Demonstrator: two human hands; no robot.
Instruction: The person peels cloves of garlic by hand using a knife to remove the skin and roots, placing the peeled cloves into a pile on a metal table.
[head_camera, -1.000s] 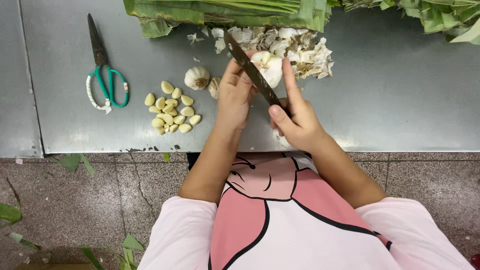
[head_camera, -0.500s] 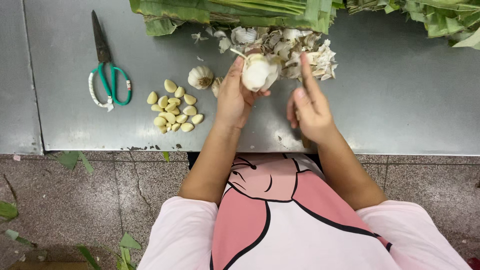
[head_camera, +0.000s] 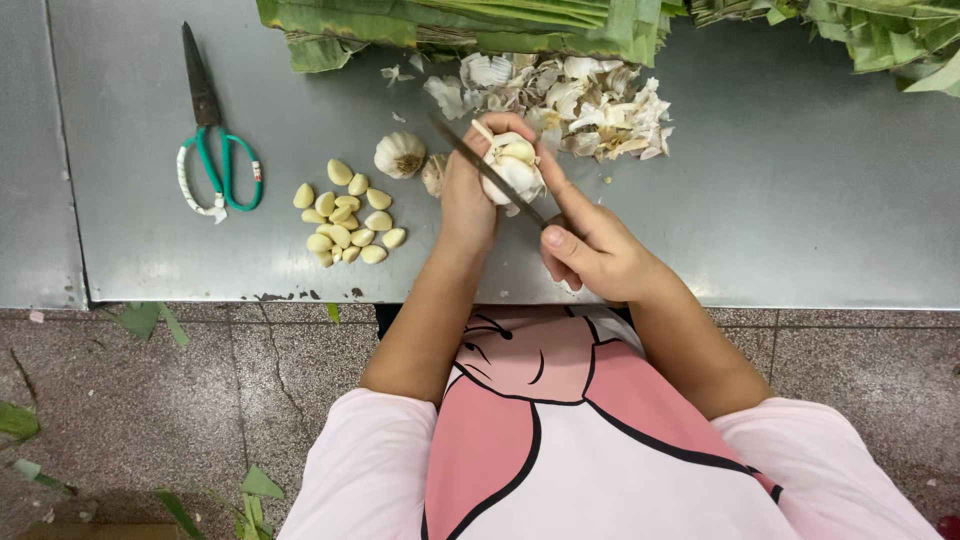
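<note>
Left hand (head_camera: 470, 195) closed around a partly peeled garlic bulb (head_camera: 512, 168), held just above the grey metal surface (head_camera: 800, 200), fingers curled over the top of the bulb. Right hand (head_camera: 590, 245) gripped shut on the handle of a thin dark knife (head_camera: 485, 170), thumb pressed along the handle, blade running toward 10 o'clock across the bulb and touching it. Bulb at 12 o'clock from the chest, between the two hands.

Directly at 12 o'clock from the bulb, a heap of papery white garlic skins (head_camera: 590, 105), close behind the hands. At 9 o'clock from the left hand, a whole unpeeled garlic head (head_camera: 400, 155), just beside the wrist. Further toward 8 o'clock, a loose cluster of peeled cloves (head_camera: 345, 215), touching one another. At 9 o'clock again, well apart, scissors with green handles (head_camera: 215, 150) lying flat, blades pointing to 12 o'clock. Along the far edge at 12 o'clock, stacked green leaves (head_camera: 450, 20). Below the surface, a stone floor (head_camera: 150, 400) with scattered leaf scraps.
</note>
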